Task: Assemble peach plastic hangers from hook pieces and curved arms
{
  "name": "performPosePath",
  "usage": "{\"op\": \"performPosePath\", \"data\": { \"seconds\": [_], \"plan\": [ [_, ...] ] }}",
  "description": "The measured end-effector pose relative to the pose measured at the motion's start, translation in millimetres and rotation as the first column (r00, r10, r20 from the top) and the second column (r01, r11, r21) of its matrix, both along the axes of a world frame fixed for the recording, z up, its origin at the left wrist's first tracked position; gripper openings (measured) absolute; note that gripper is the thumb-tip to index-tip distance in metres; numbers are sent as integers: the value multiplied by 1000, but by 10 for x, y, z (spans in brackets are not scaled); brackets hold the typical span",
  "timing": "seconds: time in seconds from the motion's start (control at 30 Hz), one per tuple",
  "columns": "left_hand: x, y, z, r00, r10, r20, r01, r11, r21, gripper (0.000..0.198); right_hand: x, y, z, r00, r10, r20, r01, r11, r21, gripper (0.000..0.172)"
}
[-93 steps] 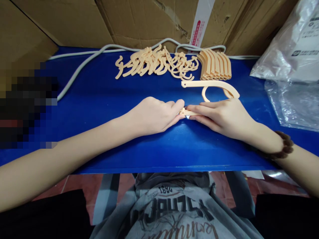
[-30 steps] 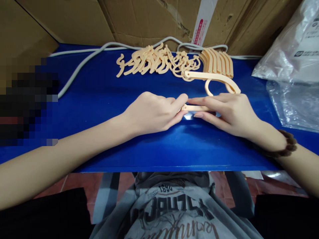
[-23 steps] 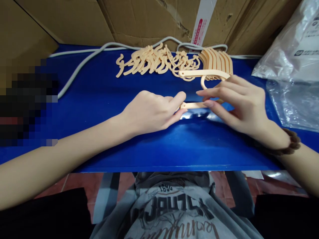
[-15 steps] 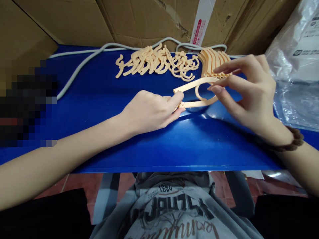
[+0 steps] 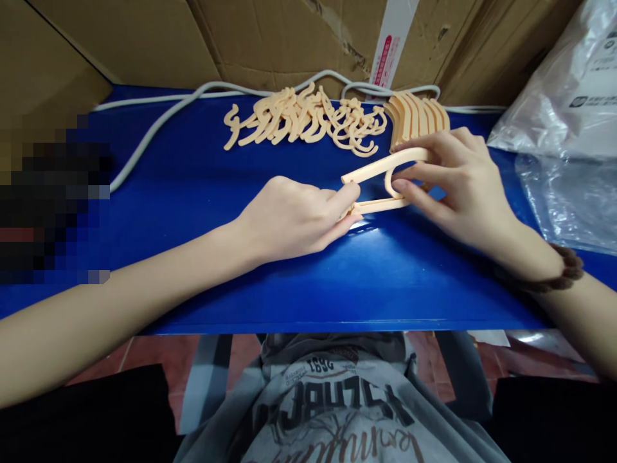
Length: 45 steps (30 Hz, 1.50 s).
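A peach-coloured plastic folding hanger (image 5: 384, 163) is held above the blue table, its two arms folded toward my left hand and its curved hook between them. My left hand (image 5: 294, 217) pinches the arm ends between thumb and fingers. At the other end, my right hand (image 5: 465, 183) closes its fingers on the hanger, with the thumb and a fingertip at the hook. My fingers hide the hanger's joint. Behind it lie a heap of wavy peach pieces (image 5: 289, 119), a tangle of curved hooks (image 5: 354, 132) and a row of stacked hanger arms (image 5: 415, 117).
A white cable (image 5: 164, 119) runs along the back of the blue table (image 5: 289, 289). Cardboard boxes (image 5: 270, 38) stand behind it. Clear plastic bags (image 5: 554, 109) lie at the right. The left edge of the view is pixelated.
My right hand has moved left and its fingers have closed onto the hanger's hook end. The hanger has shifted slightly right. My left hand keeps its pinch.
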<state>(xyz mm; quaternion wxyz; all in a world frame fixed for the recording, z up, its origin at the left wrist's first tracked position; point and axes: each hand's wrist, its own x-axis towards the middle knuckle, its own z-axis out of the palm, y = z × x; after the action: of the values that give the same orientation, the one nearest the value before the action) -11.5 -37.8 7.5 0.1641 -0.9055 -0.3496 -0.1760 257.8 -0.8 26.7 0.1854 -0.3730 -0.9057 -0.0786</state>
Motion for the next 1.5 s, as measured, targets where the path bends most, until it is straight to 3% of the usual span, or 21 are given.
{"op": "performPosePath", "data": {
  "seconds": [0.13, 0.37, 0.53, 0.7, 1.03, 1.5],
  "plan": [
    [-11, -3, -18, 999, -35, 10, 35, 999, -25, 32, -22, -17, 19, 1000, 31, -4, -31, 1000, -7, 36],
    [-33, 23, -39, 982, -175, 72, 170, 983, 69, 38, -52, -52, 41, 998, 52, 19, -52, 998, -35, 34],
    [-29, 17, -16, 989, -149, 14, 149, 989, -19, 35, -46, -38, 22, 998, 54, 28, -53, 998, -36, 35],
    [-28, 11, -28, 988, -148, -41, 147, 989, -15, 39, -43, -33, 16, 998, 56, 30, -55, 998, -40, 36],
    [-21, 6, -33, 925, -379, -38, 379, 925, 9, 27, -33, -4, -22, 997, 63, 40, -61, 998, -32, 37],
    [-27, 34, -36, 926, -376, -22, 376, 924, 65, 33, -31, 8, -60, 998, 53, 35, -48, 992, -118, 37]
  ]
}}
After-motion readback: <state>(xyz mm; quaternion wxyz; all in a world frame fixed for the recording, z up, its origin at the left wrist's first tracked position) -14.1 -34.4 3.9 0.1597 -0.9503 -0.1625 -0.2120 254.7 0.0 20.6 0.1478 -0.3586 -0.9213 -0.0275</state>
